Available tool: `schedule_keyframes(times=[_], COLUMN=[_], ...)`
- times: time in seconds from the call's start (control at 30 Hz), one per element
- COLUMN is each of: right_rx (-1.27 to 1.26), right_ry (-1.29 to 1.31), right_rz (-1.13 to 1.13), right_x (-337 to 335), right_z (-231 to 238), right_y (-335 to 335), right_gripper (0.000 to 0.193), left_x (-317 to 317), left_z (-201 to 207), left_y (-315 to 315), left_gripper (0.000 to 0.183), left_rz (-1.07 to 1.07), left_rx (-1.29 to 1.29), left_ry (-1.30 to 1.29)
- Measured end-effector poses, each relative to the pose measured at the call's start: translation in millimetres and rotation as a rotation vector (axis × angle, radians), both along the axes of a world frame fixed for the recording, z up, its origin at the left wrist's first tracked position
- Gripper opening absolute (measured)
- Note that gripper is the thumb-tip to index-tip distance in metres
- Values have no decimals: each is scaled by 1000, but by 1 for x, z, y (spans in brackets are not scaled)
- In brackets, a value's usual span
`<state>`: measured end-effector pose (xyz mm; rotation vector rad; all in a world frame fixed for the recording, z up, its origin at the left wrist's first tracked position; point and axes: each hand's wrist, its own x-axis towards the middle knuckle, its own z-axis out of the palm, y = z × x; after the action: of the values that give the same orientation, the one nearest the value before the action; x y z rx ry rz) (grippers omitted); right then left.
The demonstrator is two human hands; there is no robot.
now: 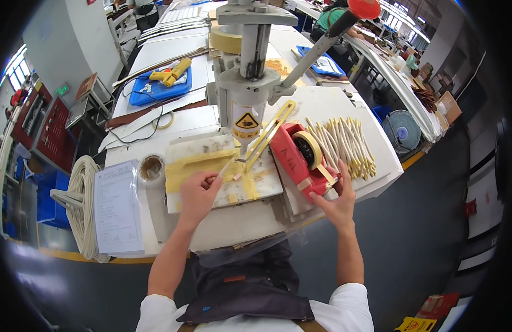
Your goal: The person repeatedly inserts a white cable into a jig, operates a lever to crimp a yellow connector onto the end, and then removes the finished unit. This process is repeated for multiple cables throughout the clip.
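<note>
My left hand (199, 195) pinches a short white cord (227, 167), its far end beneath the tip of a grey hand press (242, 102). Under it lies a pale board (267, 185) patched with yellow tape, with a slotted yellow metal bar (271, 133) slanting across. At the front end of a red tape dispenser (292, 160), my right hand (339, 203) has its thumb and fingers closed around the loose end of the cream masking tape (324, 172). To the right of the dispenser, several white cords with yellowish ends (347, 145) lie side by side.
A coil of white cord (84, 207), a printed sheet (118, 207) and a tape roll (151, 167) are at left. Behind them, a blue tray (156, 91) holds a yellow glue gun (177, 73). The press's red-knobbed lever (325, 47) rises rightward. A fan (402, 131) stands beyond the table's right edge.
</note>
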<state>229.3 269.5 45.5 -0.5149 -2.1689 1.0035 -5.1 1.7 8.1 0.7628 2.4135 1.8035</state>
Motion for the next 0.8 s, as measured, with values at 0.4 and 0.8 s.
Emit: schedule_keyframes(times=[0.4,0.8], right_rx=[559,-530], right_ry=[79,12], right_rz=[-232,450], right_x=[-2,-1], right_z=[27,34], right_y=[-18,-78], right_gripper=[80,29], left_x=[11,98], left_z=[6,46], left_y=[-12,-55], left_gripper=[16,11], left_rz=[-3,-347], left_rx=[121,158], left_ry=[-176,-429])
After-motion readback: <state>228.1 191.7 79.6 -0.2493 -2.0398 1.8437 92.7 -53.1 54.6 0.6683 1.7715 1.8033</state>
